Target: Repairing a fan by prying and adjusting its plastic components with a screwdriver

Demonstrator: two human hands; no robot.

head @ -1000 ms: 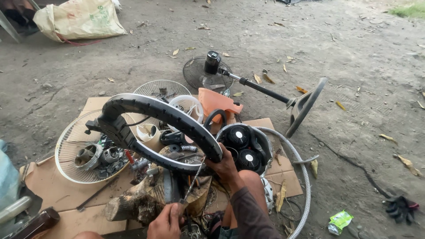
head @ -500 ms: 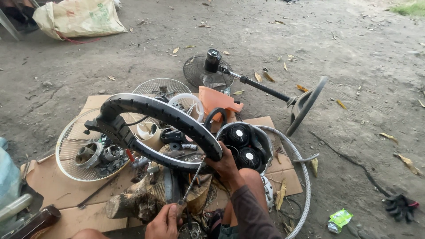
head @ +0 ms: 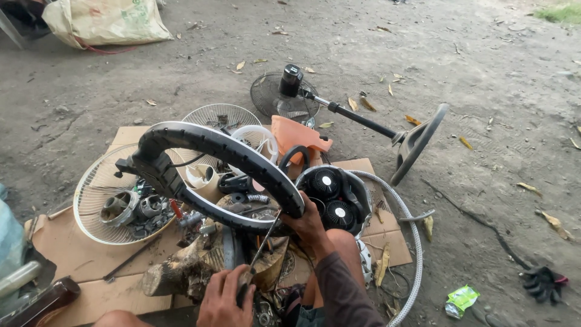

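Your two hands work a black ring-shaped housing over a heap of fan scrap on flattened cardboard.

Your right hand (head: 308, 227) has its grip wrapped around the near edge of the black ring housing (head: 224, 151), a smooth, curved plastic hoop with a pale rim, tilted so its open face points up and toward you; its long axis runs from upper left to lower right. Your left hand (head: 225, 300) closes its grip on a thin metal screwdriver (head: 261, 251), shaft angled up-right toward the ring's lower edge. Beneath lie a white wire fan guard (head: 106, 200), a rough wood block (head: 181, 269), and corrugated cardboard (head: 72, 254) on dusty ground.
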